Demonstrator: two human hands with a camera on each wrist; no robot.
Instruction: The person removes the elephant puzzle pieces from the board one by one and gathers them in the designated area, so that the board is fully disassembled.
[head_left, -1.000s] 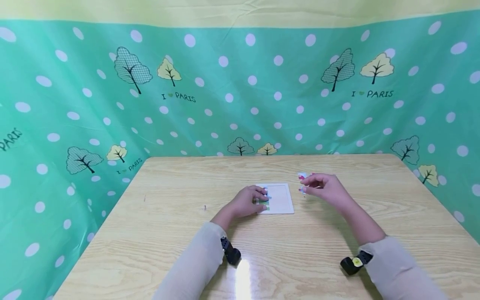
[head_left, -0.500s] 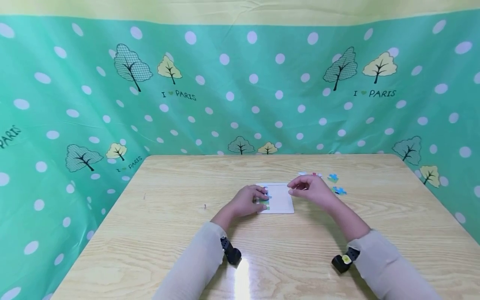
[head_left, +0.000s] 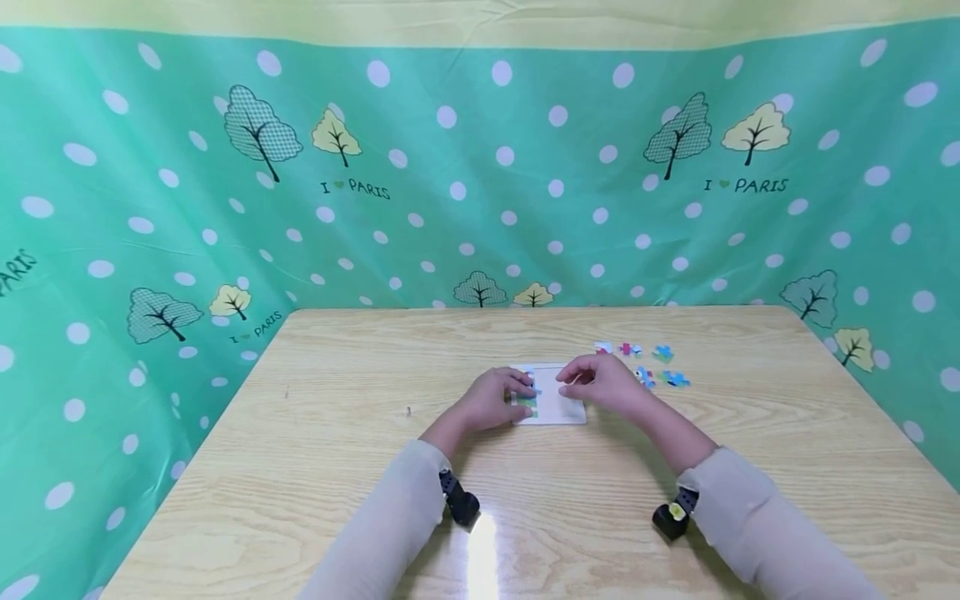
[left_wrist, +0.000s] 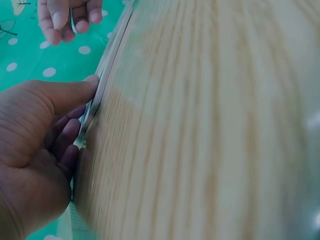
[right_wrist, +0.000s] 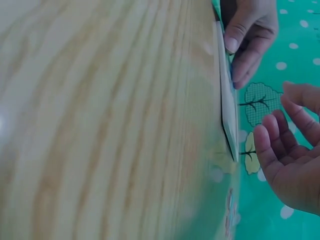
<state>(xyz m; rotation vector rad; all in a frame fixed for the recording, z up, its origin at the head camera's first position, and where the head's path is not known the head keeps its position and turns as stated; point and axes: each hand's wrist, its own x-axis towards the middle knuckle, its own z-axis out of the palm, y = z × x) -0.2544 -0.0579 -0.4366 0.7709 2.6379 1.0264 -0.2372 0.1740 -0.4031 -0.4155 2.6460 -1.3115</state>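
Observation:
A white puzzle board [head_left: 558,408] lies flat on the table in the head view, blue and green puzzle pieces [head_left: 529,407] along its left side. My left hand [head_left: 491,398] rests on that side, its fingertips on the pieces and thumb near the front; the left wrist view shows the thumb at the board's edge. Over the right part of the board hovers my right hand [head_left: 600,382], thumb and index finger close together. In the right wrist view the right hand [right_wrist: 295,145] has its fingers bent; I cannot tell whether a piece is between the fingertips.
Several loose puzzle pieces lie right of the board, among them a red one [head_left: 628,348], a blue-green one [head_left: 663,353] and a blue one [head_left: 675,379]. A wooden table [head_left: 337,483] carries everything. Behind hangs a green dotted curtain [head_left: 420,175].
My right hand has moved left from the loose pieces to above the board, uncovering several pieces on the table. My left hand has stayed on the board.

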